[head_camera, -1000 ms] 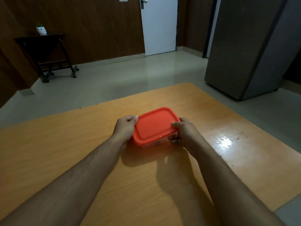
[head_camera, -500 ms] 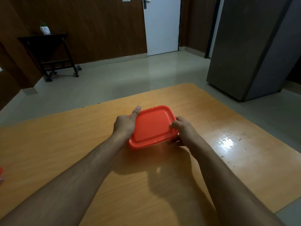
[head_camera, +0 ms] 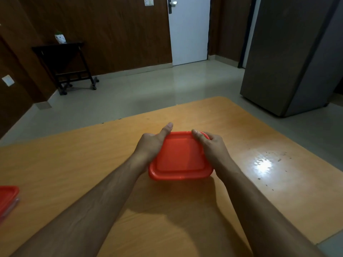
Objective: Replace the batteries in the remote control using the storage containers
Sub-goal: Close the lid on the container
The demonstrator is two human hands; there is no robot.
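Note:
A storage container with a red lid (head_camera: 180, 158) is in the middle of the wooden table (head_camera: 74, 164), its lid on. My left hand (head_camera: 151, 144) grips its left side, thumb stretched along the lid's far left edge. My right hand (head_camera: 211, 143) grips the right side, with fingers over the far right corner. A second red-lidded container (head_camera: 7, 198) pokes in at the left frame edge. No remote control or batteries are in view; what the containers hold is hidden.
Beyond the table's far edge is a grey floor, with a dark side table (head_camera: 61, 64) on wheels at the back left, a white door (head_camera: 189, 30), and a tall grey cabinet (head_camera: 289, 56) at the right. Glare and dark specks (head_camera: 263, 162) mark the table's right part.
The container has turned in my hands so its long side now runs away from me, and it sits a little nearer. My right fingers have moved up to its far corner. The second container has come into view.

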